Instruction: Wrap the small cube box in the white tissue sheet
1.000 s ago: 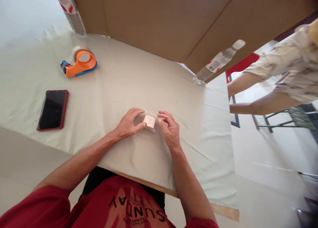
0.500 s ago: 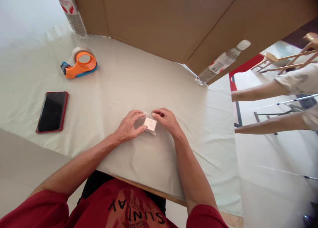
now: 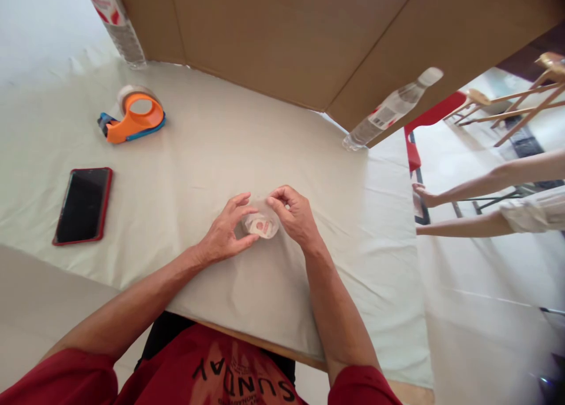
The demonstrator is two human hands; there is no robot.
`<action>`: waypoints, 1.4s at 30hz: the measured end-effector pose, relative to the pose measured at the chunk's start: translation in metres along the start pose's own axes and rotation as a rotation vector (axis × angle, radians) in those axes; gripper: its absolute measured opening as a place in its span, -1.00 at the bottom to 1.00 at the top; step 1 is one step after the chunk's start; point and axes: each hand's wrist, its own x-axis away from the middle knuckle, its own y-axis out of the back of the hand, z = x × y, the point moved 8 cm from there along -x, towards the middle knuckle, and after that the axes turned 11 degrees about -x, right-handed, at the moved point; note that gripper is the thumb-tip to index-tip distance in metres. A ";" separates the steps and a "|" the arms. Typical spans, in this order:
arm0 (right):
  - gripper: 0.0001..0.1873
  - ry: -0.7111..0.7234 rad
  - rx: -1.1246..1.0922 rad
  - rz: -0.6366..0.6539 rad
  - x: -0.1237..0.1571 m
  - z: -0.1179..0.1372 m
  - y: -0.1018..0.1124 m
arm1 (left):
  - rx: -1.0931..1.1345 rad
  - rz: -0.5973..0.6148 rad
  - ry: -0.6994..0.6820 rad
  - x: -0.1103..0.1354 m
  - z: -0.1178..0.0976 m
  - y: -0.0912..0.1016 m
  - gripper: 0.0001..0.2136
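Our left grip (image 3: pixel 223 235) and right grip (image 3: pixel 295 216) meet over the middle of the cloth-covered surface (image 3: pixel 212 152). Both pinch a small clear packet (image 3: pixel 261 225) with a red mark showing through. To our left a phone (image 3: pixel 82 205) lies face up, and beyond it sits a tape dispenser (image 3: pixel 132 114). Cardboard (image 3: pixel 273 40) stands along the far edge, with a left bottle (image 3: pixel 113 22) and a right bottle (image 3: pixel 391 109) at its ends. Another person's arms (image 3: pixel 481 187) show at the right.
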 end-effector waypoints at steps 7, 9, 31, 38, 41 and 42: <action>-0.84 0.100 -0.110 -0.108 -0.023 0.024 0.008 | 0.206 0.053 0.059 -0.005 0.004 0.006 -0.72; -0.82 0.083 -0.138 -0.095 -0.034 0.023 0.009 | 0.304 0.083 0.118 -0.006 0.011 0.004 -0.76; -0.68 -0.300 -0.392 -0.267 0.016 -0.058 0.013 | 0.398 -0.027 0.430 -0.009 0.041 0.005 -0.61; -0.55 -0.382 -0.615 -0.075 0.019 -0.054 -0.019 | 0.028 -0.034 0.418 -0.007 0.029 0.009 -0.67; -0.56 -0.358 -0.626 -0.153 0.017 -0.055 -0.011 | 0.072 0.008 0.470 -0.007 0.034 0.007 -0.88; -0.57 -0.346 -0.609 -0.194 0.016 -0.056 -0.005 | 0.128 -0.001 0.499 -0.006 0.037 0.008 -0.90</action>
